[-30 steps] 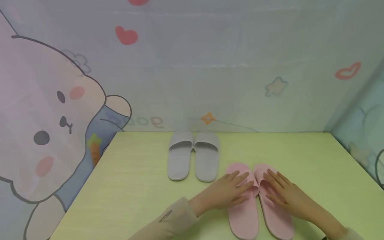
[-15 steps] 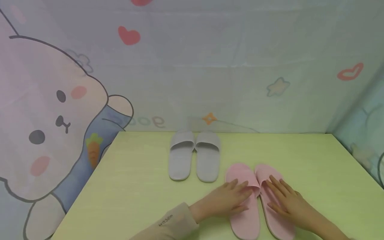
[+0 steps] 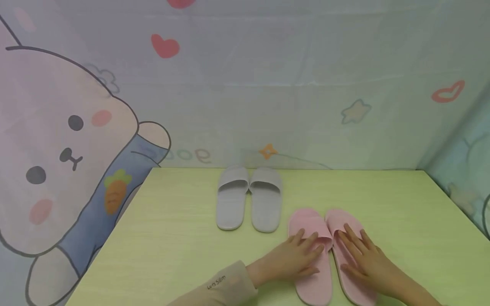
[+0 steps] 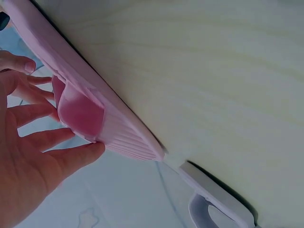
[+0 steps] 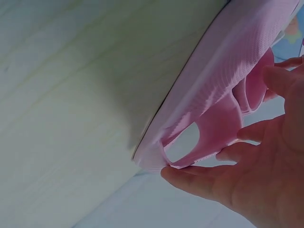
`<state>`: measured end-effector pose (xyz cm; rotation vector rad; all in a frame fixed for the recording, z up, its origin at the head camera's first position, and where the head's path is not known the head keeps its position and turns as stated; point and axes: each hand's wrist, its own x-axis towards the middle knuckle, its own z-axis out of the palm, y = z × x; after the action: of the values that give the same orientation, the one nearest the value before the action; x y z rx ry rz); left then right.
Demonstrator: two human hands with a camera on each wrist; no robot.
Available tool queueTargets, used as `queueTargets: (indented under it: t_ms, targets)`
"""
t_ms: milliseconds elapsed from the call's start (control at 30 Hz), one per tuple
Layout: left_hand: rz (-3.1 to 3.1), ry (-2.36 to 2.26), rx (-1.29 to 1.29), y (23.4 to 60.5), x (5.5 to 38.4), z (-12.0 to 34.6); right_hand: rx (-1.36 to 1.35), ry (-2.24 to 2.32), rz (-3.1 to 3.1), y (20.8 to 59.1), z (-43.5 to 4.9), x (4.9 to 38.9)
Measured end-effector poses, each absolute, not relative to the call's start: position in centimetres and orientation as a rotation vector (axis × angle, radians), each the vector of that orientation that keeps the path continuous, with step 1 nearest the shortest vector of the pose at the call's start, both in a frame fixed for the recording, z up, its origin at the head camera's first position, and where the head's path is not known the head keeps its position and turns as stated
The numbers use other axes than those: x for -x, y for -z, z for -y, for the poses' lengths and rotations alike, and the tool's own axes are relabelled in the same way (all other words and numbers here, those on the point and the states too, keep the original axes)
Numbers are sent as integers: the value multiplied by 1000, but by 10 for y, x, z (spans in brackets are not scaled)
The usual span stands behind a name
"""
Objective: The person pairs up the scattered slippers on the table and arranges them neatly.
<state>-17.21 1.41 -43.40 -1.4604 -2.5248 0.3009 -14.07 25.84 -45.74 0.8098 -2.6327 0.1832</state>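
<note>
Two pink slippers lie side by side, soles down, at the front right of the table. My left hand [image 3: 289, 259] is over the left pink slipper [image 3: 314, 282], its fairly straight fingers spread near the strap's rear edge. In the left wrist view the fingertips [image 4: 97, 148] touch the strap [image 4: 121, 133]. Over the right pink slipper [image 3: 346, 272] lies my right hand [image 3: 373, 267], also with extended fingers. The right wrist view has its fingertips [image 5: 173, 175] at that slipper's strap [image 5: 221, 123]. Neither hand grips anything. The hands cover parts of both footbeds.
A pair of grey slippers [image 3: 232, 208] stands at the back of the pale yellow-green table [image 3: 172, 250], left of the pink pair. Behind the table hangs a cloth [image 3: 245, 85] printed with a cartoon animal and hearts. A dark cable [image 3: 485, 216] shows at the right edge.
Both hands have drawn slightly back toward me over the pink slippers, uncovering more of the straps. The slippers stay in nearly the same place. The head view has shifted a little.
</note>
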Motion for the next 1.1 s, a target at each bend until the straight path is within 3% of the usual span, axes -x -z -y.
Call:
queueTargets:
  t_ms: [200,600,1100]
  targets:
    - [2574,-286,1463,436,174,-16,-889,-149,2561,458,-258,148]
    - [2763,-223,1460,434,178,-19,-716,-278,2850,451,-250,147]
    - [2837,-185,1412,432,188,-26,-736,-267,2858,448,-252,161]
